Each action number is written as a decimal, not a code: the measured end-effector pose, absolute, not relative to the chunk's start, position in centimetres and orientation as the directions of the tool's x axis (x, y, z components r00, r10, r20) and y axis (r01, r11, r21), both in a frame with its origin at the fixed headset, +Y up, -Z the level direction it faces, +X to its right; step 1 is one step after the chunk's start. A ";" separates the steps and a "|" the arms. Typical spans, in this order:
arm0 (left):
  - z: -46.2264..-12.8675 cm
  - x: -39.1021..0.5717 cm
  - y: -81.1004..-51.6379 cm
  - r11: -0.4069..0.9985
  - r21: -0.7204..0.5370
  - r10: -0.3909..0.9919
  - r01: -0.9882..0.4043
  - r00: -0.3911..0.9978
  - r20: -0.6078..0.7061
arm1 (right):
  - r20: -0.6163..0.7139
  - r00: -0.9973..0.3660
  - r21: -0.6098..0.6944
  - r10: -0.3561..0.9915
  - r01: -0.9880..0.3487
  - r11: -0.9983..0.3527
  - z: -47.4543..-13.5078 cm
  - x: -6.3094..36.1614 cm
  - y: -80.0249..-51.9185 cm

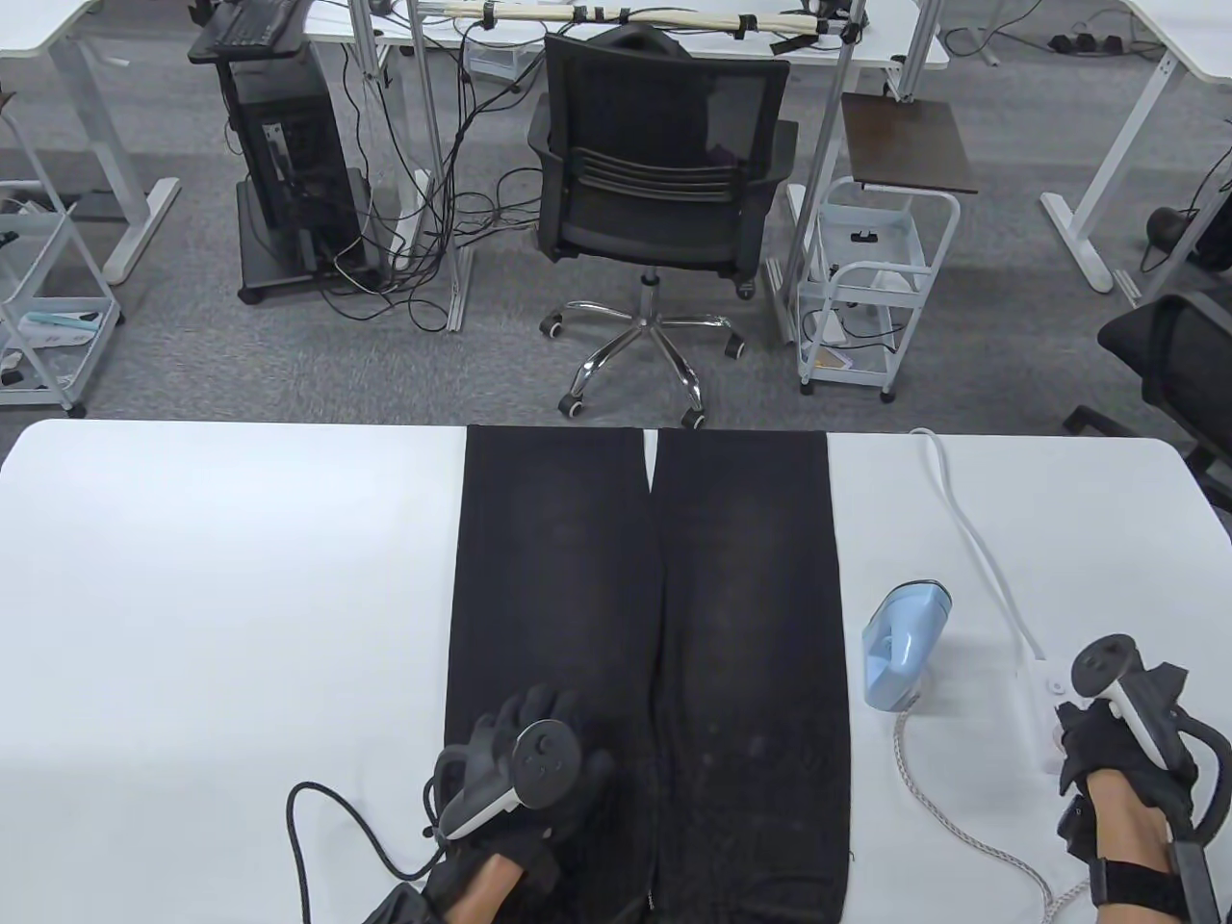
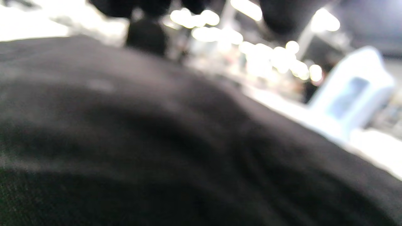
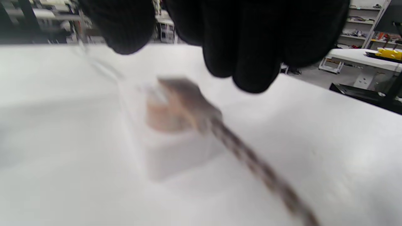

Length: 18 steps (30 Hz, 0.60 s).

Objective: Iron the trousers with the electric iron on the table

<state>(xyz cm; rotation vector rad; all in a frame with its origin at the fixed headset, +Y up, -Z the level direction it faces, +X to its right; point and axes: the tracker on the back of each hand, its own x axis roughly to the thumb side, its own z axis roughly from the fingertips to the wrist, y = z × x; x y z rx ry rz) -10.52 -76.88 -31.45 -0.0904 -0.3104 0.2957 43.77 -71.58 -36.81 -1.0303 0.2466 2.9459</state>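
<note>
Black trousers (image 1: 650,626) lie flat down the middle of the white table (image 1: 221,597), legs pointing away from me. My left hand (image 1: 529,722) rests flat on the left leg near the waist end, fingers spread; in the left wrist view the cloth (image 2: 157,141) fills the frame. A light-blue iron (image 1: 905,640) stands on its heel to the right of the trousers, also blurred in the left wrist view (image 2: 351,91). My right hand (image 1: 1083,736) hovers over a white power strip (image 1: 1044,683); its fingers (image 3: 245,40) hang just above the plug (image 3: 185,100) and hold nothing.
The iron's braided cord (image 1: 948,818) loops across the table to the strip. A white cable (image 1: 962,520) runs from the strip to the table's far edge. Beyond the table stand a black office chair (image 1: 664,173) and a white trolley (image 1: 871,279).
</note>
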 end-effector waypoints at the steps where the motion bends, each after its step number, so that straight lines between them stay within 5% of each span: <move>1: -31.5 -10.4 -76.9 0.954 -0.136 0.297 -0.268 0.910 0.290 | -0.617 -0.787 0.126 -0.012 -0.083 -0.989 -37.0 43.6 -71.0; 5: -31.5 -9.9 -77.5 0.955 -0.184 0.277 -0.231 0.918 0.284 | -0.608 -0.793 0.107 0.043 -0.136 -0.985 -38.7 43.0 -70.0; 18: -31.7 -9.7 -78.3 0.946 -0.263 0.263 -0.192 0.928 0.266 | -0.571 -0.819 0.315 -0.055 -0.157 -0.936 -40.7 42.4 -77.6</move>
